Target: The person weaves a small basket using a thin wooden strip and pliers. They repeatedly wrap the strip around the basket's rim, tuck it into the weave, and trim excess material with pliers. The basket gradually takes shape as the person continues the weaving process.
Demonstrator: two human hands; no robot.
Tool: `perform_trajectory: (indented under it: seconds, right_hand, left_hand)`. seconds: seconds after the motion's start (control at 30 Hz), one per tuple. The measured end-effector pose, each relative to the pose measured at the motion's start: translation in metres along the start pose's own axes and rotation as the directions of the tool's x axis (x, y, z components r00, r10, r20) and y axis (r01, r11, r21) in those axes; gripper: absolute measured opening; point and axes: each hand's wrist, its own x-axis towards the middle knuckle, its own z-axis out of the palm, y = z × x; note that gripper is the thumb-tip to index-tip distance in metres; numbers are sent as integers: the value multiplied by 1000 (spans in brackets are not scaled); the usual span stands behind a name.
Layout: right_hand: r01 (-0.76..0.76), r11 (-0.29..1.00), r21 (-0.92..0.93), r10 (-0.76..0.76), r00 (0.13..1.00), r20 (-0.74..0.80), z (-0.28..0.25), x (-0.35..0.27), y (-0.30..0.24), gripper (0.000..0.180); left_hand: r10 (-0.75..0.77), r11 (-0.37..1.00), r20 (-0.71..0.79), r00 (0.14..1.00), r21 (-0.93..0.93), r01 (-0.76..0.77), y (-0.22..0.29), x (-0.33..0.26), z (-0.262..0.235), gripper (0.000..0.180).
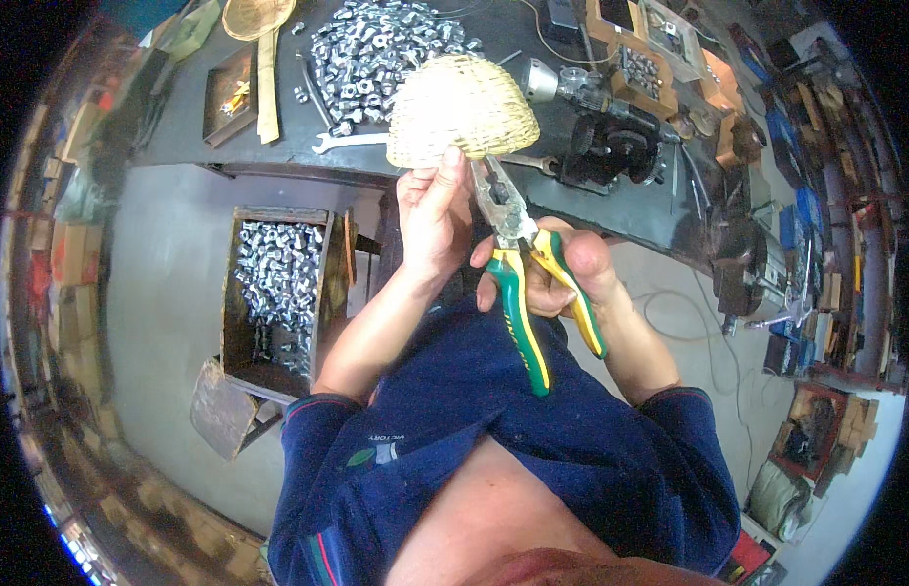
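Note:
A small pale-yellow woven basket [464,109] is held up over the table's near edge, its dome-like side toward the top. My left hand [435,217] pinches its lower rim, thumb on the near face and the other fingers partly hidden. In my right hand [576,266] is a pair of pliers [511,311] with green and yellow handles, the fingers reaching behind and between them. The handles are spread apart. The plier jaws point up at the basket's lower right rim; whether they grip a strand cannot be made out.
On the dark workbench [190,137] lie a heap of metal nuts and bolts [371,59], a wrench [352,142], a woven scoop [259,18] and a shallow tray [230,93]. Machinery [611,146] stands at the right. Below left, a wooden box [234,337] holds more metal fasteners.

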Motion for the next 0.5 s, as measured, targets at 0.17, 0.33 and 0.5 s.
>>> perform_trajectory:
  seconds: [0.17,0.33,0.5]
  right_hand:
    - [20,996,86,-13,997,-81,7,-1,1,97]
    - [10,985,171,3,997,-75,10,-6,5,93]
    - [-16,977,212,57,981,-187,22,-15,12,88]
  left_hand:
    - [54,998,-9,998,-6,-55,-6,1,-7,40]
    - [22,998,4,1000,59,-22,-8,-4,-5,42]
    - [13,997,-30,999,76,-10,-20,-16,3,44]
